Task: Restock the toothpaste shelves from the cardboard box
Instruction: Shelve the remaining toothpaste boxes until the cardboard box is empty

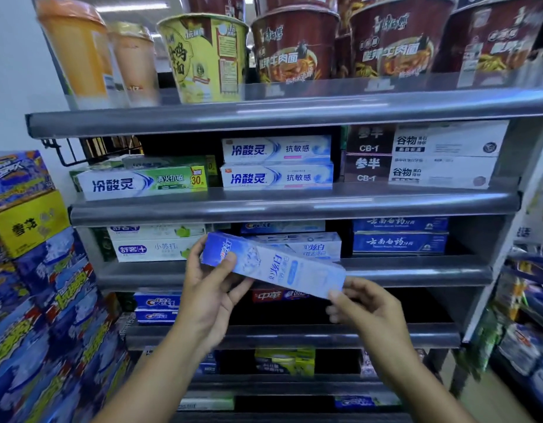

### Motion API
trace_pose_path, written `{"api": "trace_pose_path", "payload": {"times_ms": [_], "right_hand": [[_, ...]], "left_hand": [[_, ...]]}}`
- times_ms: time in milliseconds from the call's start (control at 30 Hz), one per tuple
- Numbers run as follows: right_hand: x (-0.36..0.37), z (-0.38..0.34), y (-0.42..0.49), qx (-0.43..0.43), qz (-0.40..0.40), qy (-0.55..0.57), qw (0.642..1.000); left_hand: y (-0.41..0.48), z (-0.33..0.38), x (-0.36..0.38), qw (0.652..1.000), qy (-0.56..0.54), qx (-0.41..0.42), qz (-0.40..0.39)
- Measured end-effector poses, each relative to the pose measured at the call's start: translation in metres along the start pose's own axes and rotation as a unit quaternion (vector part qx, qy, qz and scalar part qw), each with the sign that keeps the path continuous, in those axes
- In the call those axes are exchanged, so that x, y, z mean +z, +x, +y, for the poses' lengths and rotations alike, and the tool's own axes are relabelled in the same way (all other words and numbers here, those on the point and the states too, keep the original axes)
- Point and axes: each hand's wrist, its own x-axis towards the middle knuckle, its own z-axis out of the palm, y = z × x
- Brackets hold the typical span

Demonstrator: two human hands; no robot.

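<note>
Toothpaste carton (273, 265): one long, slim blue-and-white printed card box. It is held in the air in front of the third shelf (416, 270), touching no shelf, with its long axis tilted from 10 o'clock down to 4 o'clock.

Holders: the left hand (209, 288) grips the 10 o'clock end, thumb across the printed face and fingers curled behind. The right hand (371, 312) pinches the 4 o'clock corner between thumb and fingertips. Both sets of fingers are closed on the carton and neither hand is free.

Handling, as judged:
- Light. A two-point pinch carries it with no visible sag.
- Stiff along its length, but the thin card walls would likely dent under a hard squeeze at mid-span.
- The glossy print is probably somewhat slick, so a thumb-and-finger wrap suits it better than a flat-palm push.
- Not fragile, though crushed corners would spoil it for display.

Where to take hold: near the ends, where the tucked flaps stiffen the walls, or across the narrow sides. One end should be left clear so it can slide in first.

Destination, as judged: the matching stacked cartons (313, 245) at 1 o'clock from the held one, in the middle bay of that shelf. The carton needs levelling before it goes in.

Not in view: the cardboard box.

Nearby: stacked drink cases (35, 300) at 9 o'clock.
</note>
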Motion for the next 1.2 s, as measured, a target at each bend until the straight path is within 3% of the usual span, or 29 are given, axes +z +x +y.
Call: {"api": "trace_pose_path", "payload": {"times_ms": [133, 233, 367, 567, 767, 1033, 1200], "right_hand": [[0.006, -0.011, 0.018, -0.059, 0.065, 0.019, 0.996], [0.006, -0.016, 0.034, -0.079, 0.078, -0.002, 0.994], [0.01, -0.018, 0.057, -0.111, 0.091, -0.035, 0.989], [0.009, -0.013, 0.083, -0.129, 0.123, -0.119, 0.977], [0.013, -0.013, 0.1, -0.09, 0.141, -0.291, 0.942], [0.018, -0.021, 0.109, -0.062, 0.155, -0.356, 0.919], [0.036, -0.032, 0.128, -0.014, 0.183, -0.396, 0.9]], "left_hand": [[0.005, -0.013, -0.001, 1.0, 0.007, 0.002, 0.026], [0.013, -0.01, -0.004, 0.984, 0.15, 0.068, 0.07], [0.033, -0.003, -0.002, 0.943, 0.276, 0.175, 0.068], [0.058, -0.006, -0.01, 0.905, 0.383, 0.16, 0.089], [0.072, 0.001, -0.017, 0.806, 0.552, 0.174, 0.121], [0.083, 0.006, -0.016, 0.769, 0.609, 0.147, 0.13], [0.098, 0.009, -0.001, 0.715, 0.67, 0.141, 0.142]]}}
